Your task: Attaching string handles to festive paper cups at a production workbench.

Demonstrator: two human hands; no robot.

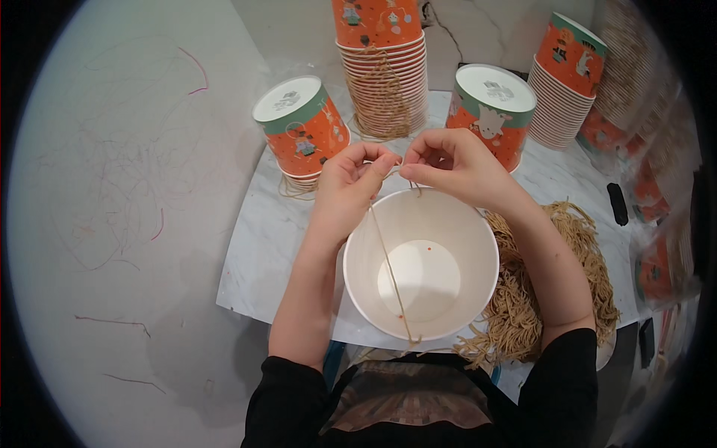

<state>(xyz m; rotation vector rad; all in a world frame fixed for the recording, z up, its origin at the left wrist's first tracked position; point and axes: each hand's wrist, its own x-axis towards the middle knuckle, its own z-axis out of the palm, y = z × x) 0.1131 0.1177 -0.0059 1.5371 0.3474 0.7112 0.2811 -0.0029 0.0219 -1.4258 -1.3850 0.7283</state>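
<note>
Pinching the thin tan twine string (388,261) at the far rim of the white round paper bucket (420,261), my left hand (347,183) and right hand (455,164) both grip it with closed fingertips. The bucket stands on the white marble-pattern table (254,239), with the string hanging across its mouth. I think I should keep the string tight and the fingers close to the rim.

Orange-green paper tubs (302,127), stacked behind, wrapped stacks (657,142) right

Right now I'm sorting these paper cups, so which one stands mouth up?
The white-inside cup right under both hands, open side up with a string across it. The others stand upside down, orange sides showing.
</note>
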